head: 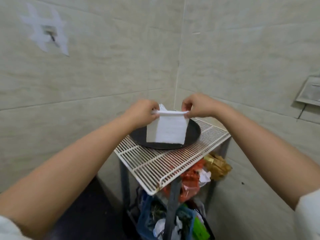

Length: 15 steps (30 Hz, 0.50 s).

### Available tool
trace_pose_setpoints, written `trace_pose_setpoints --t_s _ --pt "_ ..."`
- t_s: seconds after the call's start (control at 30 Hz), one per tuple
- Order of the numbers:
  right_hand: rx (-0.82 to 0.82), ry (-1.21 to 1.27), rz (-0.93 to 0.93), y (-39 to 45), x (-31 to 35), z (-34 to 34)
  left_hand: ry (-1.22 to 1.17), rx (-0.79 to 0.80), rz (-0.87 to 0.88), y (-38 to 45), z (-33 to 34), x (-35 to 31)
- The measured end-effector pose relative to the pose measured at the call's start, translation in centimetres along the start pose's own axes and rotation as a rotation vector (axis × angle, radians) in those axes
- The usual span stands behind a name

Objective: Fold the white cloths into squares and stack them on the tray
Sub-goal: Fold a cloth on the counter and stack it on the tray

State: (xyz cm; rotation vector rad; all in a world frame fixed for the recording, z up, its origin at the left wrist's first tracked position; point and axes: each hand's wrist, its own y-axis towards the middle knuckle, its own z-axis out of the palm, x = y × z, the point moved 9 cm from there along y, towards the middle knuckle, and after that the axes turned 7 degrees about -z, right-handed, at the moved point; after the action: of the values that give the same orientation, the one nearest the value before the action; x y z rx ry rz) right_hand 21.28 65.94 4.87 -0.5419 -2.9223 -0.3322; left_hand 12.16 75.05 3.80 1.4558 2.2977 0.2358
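While the tiled walls [103, 66] fill the far half of the view, the action sits in the corner, on a white wire rack [164, 163] that serves as the top shelf of a metal stand. Below it, bags [188, 184] of red, green and blue stuff are crammed in, too jumbled to name.

On the far end of the rack lies a dark round tray [194, 134], and hanging right over it is the cloth [166, 130], white, already folded down to something near a square. Its top edge runs left to right, stretched level between the two hands; the rest drops straight down, lower edge just above or touching the tray's near rim, hard to call which.

Left hand [143, 111] pinches the top left corner, thumb and fingers closed on the fabric. Right hand [194, 105] pinches the top right corner the same way, a tight grip. Both sit at matching height, neither nearer the tray than the other. A bit of white peeks up behind the left hand, maybe another layer of cloth, can't say.

My read: folding looks nearly done, and the tray is directly beneath and slightly beyond the grip, so the next move is simply down and forward, laying the cloth flat. No stack shows on the tray yet.
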Motion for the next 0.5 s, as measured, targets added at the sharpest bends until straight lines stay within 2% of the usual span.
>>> trace_pose_setpoints --t_s 0.13,0.23,0.3,0.37,0.43,0.5 --pt "-0.056 0.173 0.057 5.9 -6.5 -1.4 -0.122 -0.051 -0.190 7.2 1.4 0.4" --pt "-0.187 0.347 0.055 10.4 -11.1 -2.6 -0.211 -0.185 -0.306 12.4 1.8 0.5" --pt "-0.315 0.344 0.002 13.6 -13.4 -3.7 -0.157 -0.308 -0.340 15.1 1.6 0.0" --pt "-0.435 0.271 -0.056 16.1 -15.3 -4.2 -0.069 -0.366 -0.342 17.3 2.3 -0.7" --pt "-0.427 0.220 -0.126 17.9 -16.7 -2.3 0.035 -0.325 -0.367 18.4 4.7 -0.7" --pt "-0.314 0.195 -0.200 18.8 -17.8 1.7 0.128 -0.208 -0.396 18.5 8.2 -0.3"
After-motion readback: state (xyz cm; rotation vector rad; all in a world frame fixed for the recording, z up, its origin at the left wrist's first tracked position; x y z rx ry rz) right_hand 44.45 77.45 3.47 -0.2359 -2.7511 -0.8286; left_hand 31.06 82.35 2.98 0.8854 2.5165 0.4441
